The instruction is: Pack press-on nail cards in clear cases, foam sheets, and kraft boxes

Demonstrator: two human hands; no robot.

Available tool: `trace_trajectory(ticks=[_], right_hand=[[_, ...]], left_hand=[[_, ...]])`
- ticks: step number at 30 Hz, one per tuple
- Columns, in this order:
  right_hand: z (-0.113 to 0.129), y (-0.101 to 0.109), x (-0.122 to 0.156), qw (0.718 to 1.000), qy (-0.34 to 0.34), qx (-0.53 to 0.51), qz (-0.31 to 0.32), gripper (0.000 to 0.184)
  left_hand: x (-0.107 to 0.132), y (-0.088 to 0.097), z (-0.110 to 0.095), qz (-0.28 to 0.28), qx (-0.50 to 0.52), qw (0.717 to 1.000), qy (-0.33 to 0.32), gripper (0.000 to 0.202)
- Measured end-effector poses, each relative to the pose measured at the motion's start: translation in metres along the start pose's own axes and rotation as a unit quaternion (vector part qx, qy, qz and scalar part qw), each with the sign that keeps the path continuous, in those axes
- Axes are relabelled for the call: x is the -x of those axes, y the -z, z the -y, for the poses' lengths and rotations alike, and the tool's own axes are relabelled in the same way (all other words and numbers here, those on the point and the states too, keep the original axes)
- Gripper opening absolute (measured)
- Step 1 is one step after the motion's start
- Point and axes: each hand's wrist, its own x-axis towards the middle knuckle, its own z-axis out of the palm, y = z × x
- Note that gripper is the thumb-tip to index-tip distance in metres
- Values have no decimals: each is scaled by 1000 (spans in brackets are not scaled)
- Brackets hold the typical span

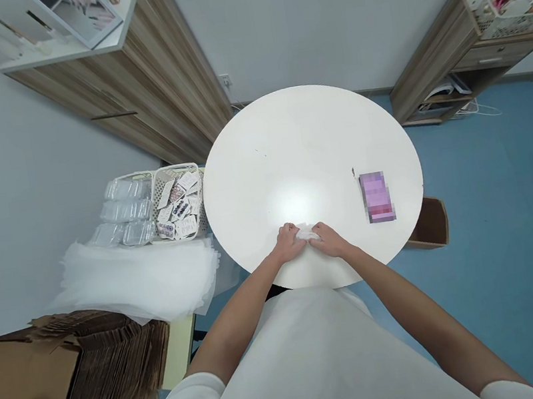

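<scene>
Both my hands meet near the front edge of a round white table [304, 133]. Between them lies a small white, partly see-through wrapped bundle [308, 234]; what is inside it cannot be seen. My left hand [287, 243] has its fingers closed on the bundle's left end. At the right end, my right hand [328, 240] grips it with curled fingers. Farther right on the tabletop lies a purple-pink rectangular item [377, 197], blurred into blocks.
Left of the table are a white basket of small carded items [179, 206], clear plastic boxes [125, 201], a stack of white translucent sheets [142, 276] and flattened brown cardboard boxes [106, 373]. An open brown box [429, 224] stands on the floor at right.
</scene>
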Motion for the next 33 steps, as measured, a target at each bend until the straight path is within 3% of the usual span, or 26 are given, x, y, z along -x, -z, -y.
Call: trace_trajectory(ticks=[4,8,12,17,24,28,33], right_hand=[[-3,2,-14,995,-78,-47,-41,30],[-3,-5,-20,984,-135,-14,-117,35],[1,-12,-22,971,-174,24,-165,40],[1,-20,-3,955,-190,-47,-222,47],[-6,-33,31,942,-226,-156,-194,48],[-4,-35,24,938,-227,-185,-185,42],[-5,-36,14,947,-206,-149,-199,29]], left_hand=[[-9,-4,3,-21,69,995,74,23],[-11,-11,6,-83,88,985,122,41],[-10,-17,5,-98,76,984,128,36],[-3,-15,5,-88,73,982,154,33],[9,-13,3,-106,19,977,183,36],[9,-20,0,-96,20,975,200,28],[7,-26,0,-102,25,976,189,22]])
